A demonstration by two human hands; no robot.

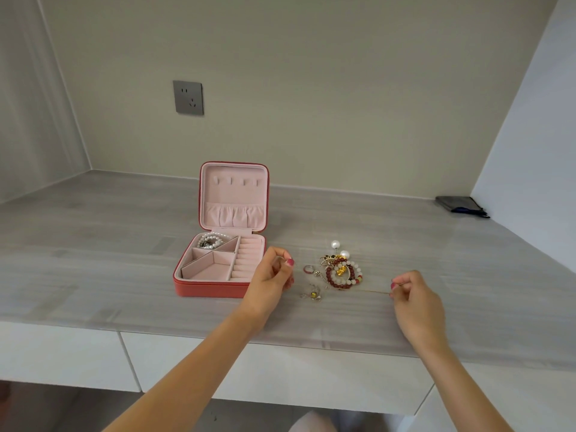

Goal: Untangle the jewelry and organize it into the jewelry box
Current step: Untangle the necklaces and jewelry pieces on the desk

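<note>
Jewelry box: coral-red shell, pale pink velvet lining in lid and compartments. White pearl strand in the back-left compartment, some dark and silvery bits mixed in. Tangled jewelry pile: dark red beads, milky white beads, a few orange-yellow ones, bright gold charm in the middle, gold-tone metal parts. Two white pearls at the pile's far edge. Thin gold chain. Small ring: silver with dark red. Brooch-like piece: silver with a yellow centre. Nails on left hand and right hand: pink-red polish. Countertop: grey, streaked wood-grain pattern. Wall beige-grey, socket plate dark grey. Pouch: black with a blue detail. Drawer fronts white.
</note>
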